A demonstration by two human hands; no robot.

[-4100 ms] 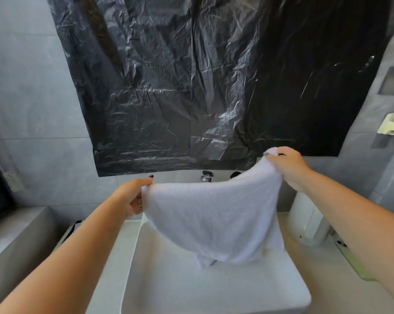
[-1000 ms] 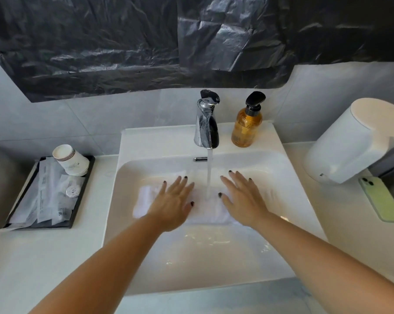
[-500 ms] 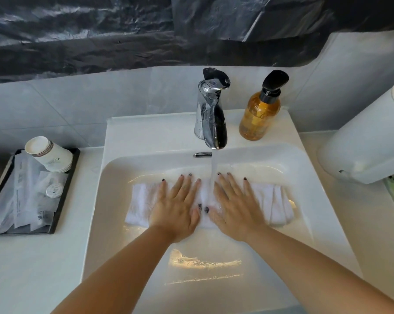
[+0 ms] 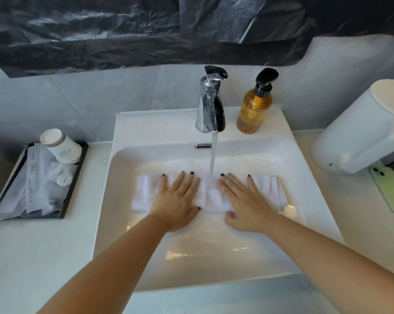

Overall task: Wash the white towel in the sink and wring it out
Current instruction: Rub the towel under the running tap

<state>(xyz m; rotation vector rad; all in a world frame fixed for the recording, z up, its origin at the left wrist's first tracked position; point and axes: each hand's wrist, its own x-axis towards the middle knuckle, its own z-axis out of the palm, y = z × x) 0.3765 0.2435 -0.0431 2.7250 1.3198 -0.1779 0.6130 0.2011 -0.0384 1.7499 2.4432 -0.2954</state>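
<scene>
The white towel (image 4: 143,193) lies folded into a long strip across the bottom of the white sink (image 4: 304,200), soaked. My left hand (image 4: 176,200) presses flat on its left half with straight, spread fingers. My right hand (image 4: 244,203) presses flat on its right half the same way. Water streams from the chrome faucet (image 4: 210,105) onto the towel between my two hands. Shallow water covers the basin floor.
An amber soap pump bottle (image 4: 254,109) stands right of the faucet. A white dispenser (image 4: 361,132) and a green phone (image 4: 390,189) sit on the right counter. A black tray (image 4: 74,177) with paper cups (image 4: 60,146) and packets is on the left counter.
The towel, held up by both hands four seconds ago, now lies in the basin under running water. In the last half second my hands have drifted slightly apart on it.
</scene>
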